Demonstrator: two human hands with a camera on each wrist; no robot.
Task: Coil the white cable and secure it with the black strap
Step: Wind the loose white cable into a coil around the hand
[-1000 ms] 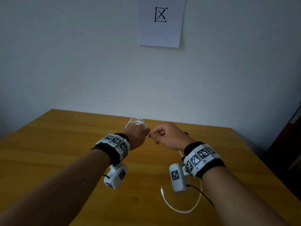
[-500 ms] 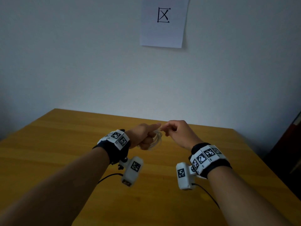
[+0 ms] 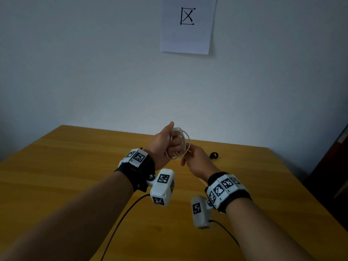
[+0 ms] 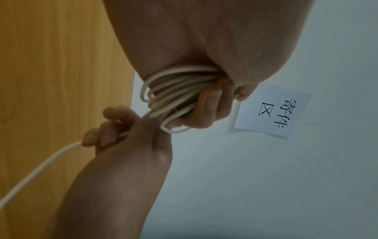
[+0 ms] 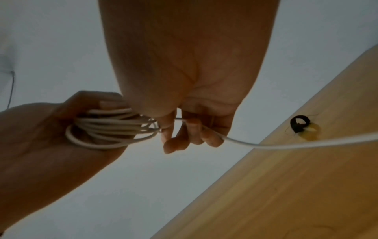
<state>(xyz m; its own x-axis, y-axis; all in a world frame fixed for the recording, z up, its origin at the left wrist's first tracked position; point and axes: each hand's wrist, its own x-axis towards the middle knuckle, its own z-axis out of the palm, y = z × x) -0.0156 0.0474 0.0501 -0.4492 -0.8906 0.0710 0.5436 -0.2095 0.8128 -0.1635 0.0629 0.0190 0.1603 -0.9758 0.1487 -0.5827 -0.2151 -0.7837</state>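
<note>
My left hand (image 3: pixel 170 143) is raised above the table and grips several loops of the white cable (image 3: pixel 183 143), wound round its curled fingers (image 4: pixel 206 105). In the left wrist view the cable coil (image 4: pixel 175 95) sits bunched in the fist. Just right of it, my right hand (image 3: pixel 194 157) pinches the cable's free length (image 5: pixel 286 143), which runs through its fingers (image 5: pixel 192 129) and trails off toward the wrist. The black strap (image 3: pixel 214 155) lies curled on the wooden table (image 3: pixel 75 166), beyond the right hand; in the right wrist view the strap (image 5: pixel 298 124) rests untouched.
A white sheet with black characters (image 3: pixel 188 25) hangs on the pale wall behind the table. Black camera leads (image 3: pixel 120 223) hang from both wrists over the table's near part. A dark piece of furniture (image 3: pixel 335 166) stands past the right edge.
The left hand has risen and turned, with more loops round it. The right hand moved down beside it, drawing the cable in; the tail that lay on the table near the right wrist is lifted.
</note>
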